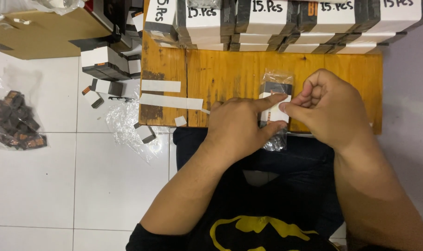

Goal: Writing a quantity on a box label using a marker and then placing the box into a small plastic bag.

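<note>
— Head view first: what are the hands doing?

— Both are on a small dark packet in a clear plastic sleeve, lying at the near edge of the wooden board. The left hand holds it from the left, forefinger stretched across the top and thumb tucked under the near end. The right hand is curled narrow, thumb and forefinger pinching the right edge of a white label on the packet's face.

— So which step would you call it?

— Labelling, I'd judge: the white piece looks only partly pressed down. Finishing it calls for a firm rub along the label while the left hand keeps the packet from sliding.

— And the packet sits where, exactly?

— Between the two hands, touching both, its lower end hanging over the board's edge above the lap.

— Further out?

— More white label strips lie on the board to the left. Stacks of white-topped bundles line the far edge. On the tiled floor sits a plastic bag of dark pieces, well apart.
</note>
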